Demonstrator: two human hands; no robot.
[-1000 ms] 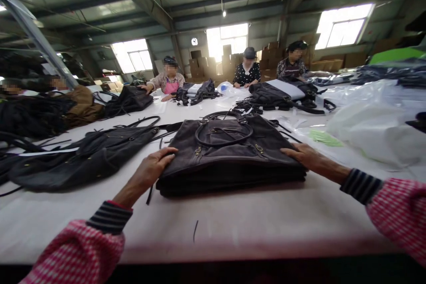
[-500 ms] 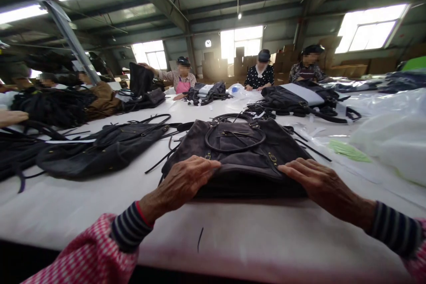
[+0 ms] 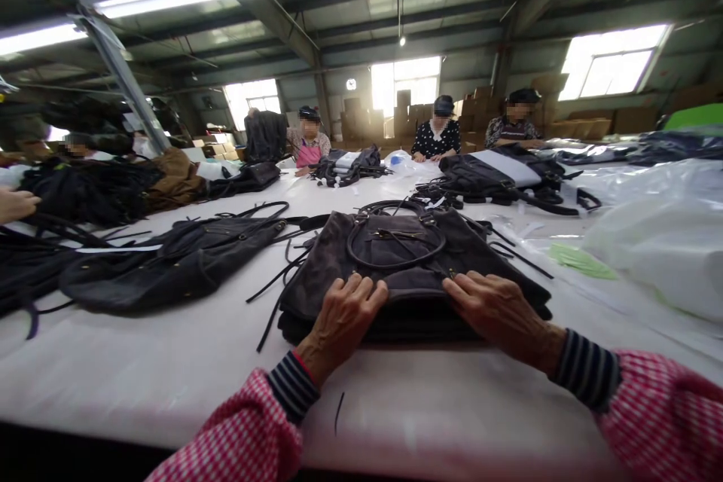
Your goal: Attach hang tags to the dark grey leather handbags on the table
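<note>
A dark bag (image 3: 389, 301) with a round handle and small brass-coloured fittings lies flat on the white table (image 3: 226, 384), its near edge facing me. On the near left part of the bag rests my left hand (image 3: 349, 316), its fingers bent over the edge. My right hand (image 3: 500, 312) lies on the near right part, fingertips close to a fitting. Both hands seem to grip the bag's near edge; the thumbs are partly hidden. Thin dark straps stick out at both sides of the bag.
Another dark bag (image 3: 163, 263) lies to the left. Clear plastic (image 3: 666, 248) and green sheets (image 3: 581, 260) are at the right. A short black strip (image 3: 339, 413) lies near the front edge. Across the table, people stand by more bags (image 3: 502, 169); a person's hand (image 3: 16, 205) shows far left.
Both hands have moved inward along the bag's near edge, and their fingers are now more bent. Across the table, a person's raised dark bag has shifted right.
</note>
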